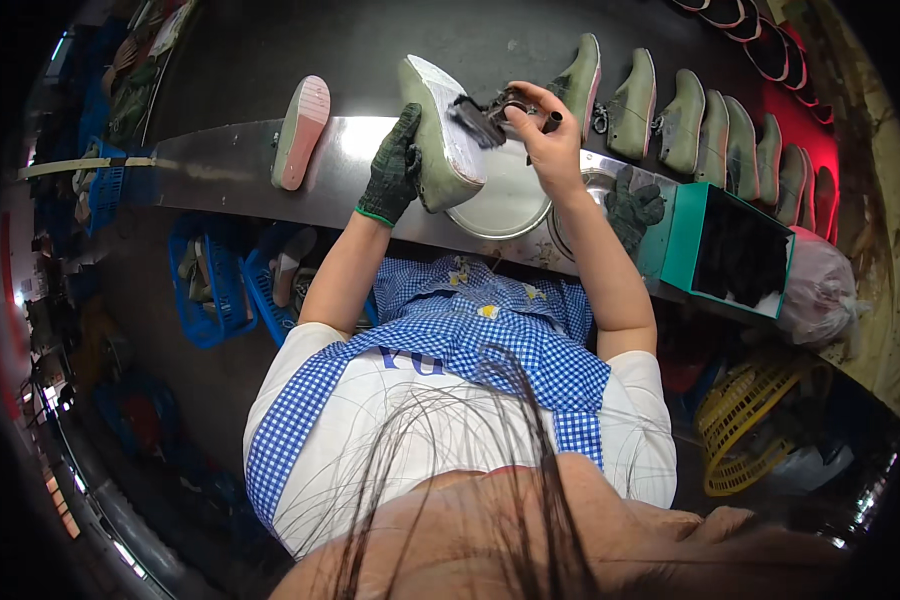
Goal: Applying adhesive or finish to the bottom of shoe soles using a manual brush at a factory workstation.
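An olive-green shoe (435, 184) is tilted up over the bench edge, its whitish, wet-looking sole facing right. My left hand (392, 168), in a dark knitted glove with a green cuff, grips it by the left side. In my bare right hand (552, 140) is a black brush (480, 122), its bristle end at the sole. The fingers wrap its handle. Below the shoe sits a round pale dish (506, 212), partly covered. A second shoe (302, 135) lies to the left, its pinkish sole up. An unworn dark glove (634, 208) rests right of my right forearm.
Several green shoes (683, 115) stand in a row along the dark surface (390, 30) at right, toward a red glow. A teal box (683, 236) with dark contents sits near a plastic bag (820, 288). Blue baskets (208, 325) and a yellow basket (722, 430) are lower down.
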A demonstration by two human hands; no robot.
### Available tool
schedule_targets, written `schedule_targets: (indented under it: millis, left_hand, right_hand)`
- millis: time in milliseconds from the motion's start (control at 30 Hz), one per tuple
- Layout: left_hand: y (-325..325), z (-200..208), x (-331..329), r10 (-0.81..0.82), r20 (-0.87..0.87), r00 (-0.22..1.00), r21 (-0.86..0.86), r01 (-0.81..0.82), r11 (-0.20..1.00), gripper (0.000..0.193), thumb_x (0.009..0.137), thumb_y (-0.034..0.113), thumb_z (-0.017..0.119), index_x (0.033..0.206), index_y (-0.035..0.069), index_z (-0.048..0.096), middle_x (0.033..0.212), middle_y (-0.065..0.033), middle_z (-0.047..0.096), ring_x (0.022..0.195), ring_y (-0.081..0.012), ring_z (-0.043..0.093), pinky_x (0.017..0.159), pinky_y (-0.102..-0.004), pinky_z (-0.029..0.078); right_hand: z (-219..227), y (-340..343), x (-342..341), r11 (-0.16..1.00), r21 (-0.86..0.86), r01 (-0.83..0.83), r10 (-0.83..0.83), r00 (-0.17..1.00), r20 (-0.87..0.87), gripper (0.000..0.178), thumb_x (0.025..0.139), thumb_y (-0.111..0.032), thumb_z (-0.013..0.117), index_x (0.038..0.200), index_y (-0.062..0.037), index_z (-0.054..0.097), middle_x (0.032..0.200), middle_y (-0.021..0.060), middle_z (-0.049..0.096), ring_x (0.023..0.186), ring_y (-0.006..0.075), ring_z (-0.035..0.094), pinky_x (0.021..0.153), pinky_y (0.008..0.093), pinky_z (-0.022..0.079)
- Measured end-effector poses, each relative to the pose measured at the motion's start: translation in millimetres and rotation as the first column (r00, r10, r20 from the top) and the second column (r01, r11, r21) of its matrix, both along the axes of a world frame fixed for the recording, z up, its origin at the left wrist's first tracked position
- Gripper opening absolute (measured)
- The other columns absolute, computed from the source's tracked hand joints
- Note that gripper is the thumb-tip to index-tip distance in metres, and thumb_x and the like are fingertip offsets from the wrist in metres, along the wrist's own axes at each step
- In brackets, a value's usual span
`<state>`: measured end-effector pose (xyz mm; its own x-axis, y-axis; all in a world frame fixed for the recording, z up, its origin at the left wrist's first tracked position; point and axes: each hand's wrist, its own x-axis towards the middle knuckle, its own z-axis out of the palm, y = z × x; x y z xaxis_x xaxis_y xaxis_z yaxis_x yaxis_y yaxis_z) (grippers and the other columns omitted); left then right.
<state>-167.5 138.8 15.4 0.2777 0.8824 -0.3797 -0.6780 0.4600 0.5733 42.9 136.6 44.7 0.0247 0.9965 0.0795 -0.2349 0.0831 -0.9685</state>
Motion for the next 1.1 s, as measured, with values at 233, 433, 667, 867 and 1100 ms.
schedule_targets:
  millis: [233,433,667,867,1100]
  left_hand:
    - [54,-78,-29,0.054,-0.191,0.980,0.124,-0.031,0.992,0.045,0.094,0.016,0.055,0.137,0.005,0.047,0.127,-0.0113,0.058,0.096,-0.0178,0.062,0.084,-0.0270,0.053]
    - [128,-94,-14,0.010,-0.613,0.790,0.369,0.274,0.888,0.048,0.090,0.008,0.054,0.138,0.009,0.048,0.122,-0.0036,0.059,0.082,-0.0124,0.056,0.071,-0.0221,0.049]
    - [182,-103,50,0.083,-0.968,0.238,0.222,0.650,0.727,0.038,0.093,0.030,0.047,0.123,0.009,0.057,0.111,-0.0094,0.064,0.084,-0.0235,0.057,0.078,-0.0358,0.049]
    - [141,-108,40,0.367,-0.918,-0.150,0.116,0.784,0.610,0.046,0.089,0.050,0.046,0.112,0.015,0.064,0.106,-0.0111,0.066,0.095,-0.0345,0.062,0.085,-0.0422,0.049]
    - [-50,-67,-81,0.763,-0.497,-0.414,0.797,0.130,0.590,0.032,0.085,0.019,0.063,0.114,0.003,0.060,0.107,-0.0115,0.062,0.093,-0.0260,0.060,0.084,-0.0379,0.049]
  right_hand:
    - [21,-31,6,0.965,0.254,0.064,-0.125,0.964,0.234,0.045,0.072,0.005,0.072,0.115,-0.0055,0.063,0.103,0.0030,0.063,0.056,0.0053,0.036,0.052,0.0159,0.033]
    - [12,-43,37,0.939,0.336,0.078,-0.212,0.900,0.381,0.049,0.069,0.007,0.072,0.116,-0.0053,0.063,0.096,0.0011,0.061,0.054,0.0061,0.034,0.049,0.0178,0.031]
    - [2,-56,59,0.954,0.230,0.190,-0.276,0.857,0.436,0.048,0.072,0.008,0.069,0.118,-0.0025,0.061,0.092,-0.0011,0.057,0.052,0.0045,0.031,0.048,0.0182,0.028]
    - [-14,-62,59,0.963,0.165,0.213,-0.267,0.832,0.486,0.044,0.079,0.006,0.065,0.121,-0.0038,0.060,0.074,-0.0050,0.051,0.053,0.0034,0.028,0.048,0.0174,0.026]
    - [-13,-72,67,0.971,0.157,0.178,-0.236,0.797,0.557,0.033,0.090,-0.008,0.062,0.123,-0.0097,0.062,0.070,-0.0060,0.047,0.059,0.0041,0.032,0.054,0.0169,0.028]
